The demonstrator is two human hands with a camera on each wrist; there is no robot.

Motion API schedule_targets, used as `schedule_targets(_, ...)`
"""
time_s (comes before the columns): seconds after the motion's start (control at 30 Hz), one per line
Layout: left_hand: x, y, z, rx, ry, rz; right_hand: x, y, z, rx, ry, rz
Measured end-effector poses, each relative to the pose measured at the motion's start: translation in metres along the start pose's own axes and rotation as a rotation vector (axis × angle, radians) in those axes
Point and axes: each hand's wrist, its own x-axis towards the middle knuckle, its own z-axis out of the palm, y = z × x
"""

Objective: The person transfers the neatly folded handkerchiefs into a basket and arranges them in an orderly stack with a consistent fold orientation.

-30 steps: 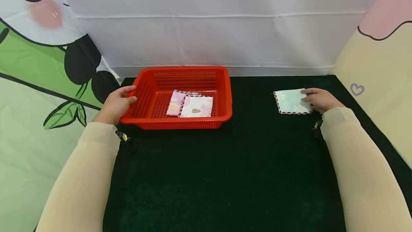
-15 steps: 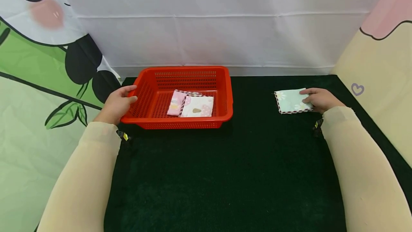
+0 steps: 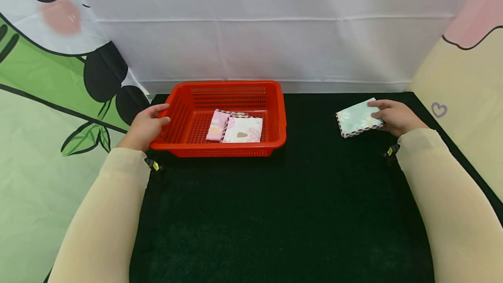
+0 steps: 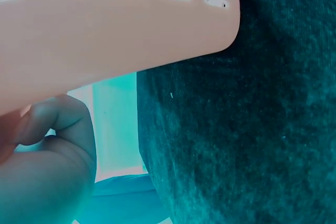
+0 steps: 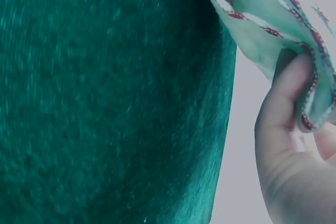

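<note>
A red plastic basket (image 3: pixel 220 148) with slotted walls stands at the back left of the dark green table. My left hand (image 3: pixel 142 129) grips its left rim; the left wrist view shows the thumb (image 4: pixel 73 116) bent at the basket's lower edge. Inside lie a folded pink handkerchief (image 3: pixel 215 126) and, partly over it, a white patterned one (image 3: pixel 245 133). On the right, my right hand (image 3: pixel 397 118) pinches a folded mint-green handkerchief (image 3: pixel 353 120) with checked edging by its right side. Its near right part is raised and tilted, and its folded layers (image 5: pixel 315 77) show in the right wrist view.
Dark green cloth covers the table (image 3: pixel 275 213). A white curtain (image 3: pixel 267 47) hangs right behind it. Printed cloth walls stand at the left (image 3: pixel 31 165) and the right (image 3: pixel 467 86).
My right hand has lifted the right side of the mint-green handkerchief, which has tilted and turned. My left hand keeps its grip on the basket; the whole scene shifts slightly right.
</note>
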Motion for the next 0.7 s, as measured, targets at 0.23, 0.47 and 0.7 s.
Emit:
schedule_targets(0.23, 0.001, 0.001, 0.001, -0.003, -0.012, -0.016, -0.008, -0.009, 0.007, 0.036, 0.031, -0.039)
schedule_targets(0.47, 0.003, 0.000, 0.001, -0.008, -0.023, -0.013, -0.014, -0.019, 0.017, 0.135, 0.010, -0.058)
schedule_targets(0.7, 0.004, -0.001, -0.001, -0.006, -0.033, -0.016, -0.016, -0.027, 0.029, 0.261, -0.011, -0.077)
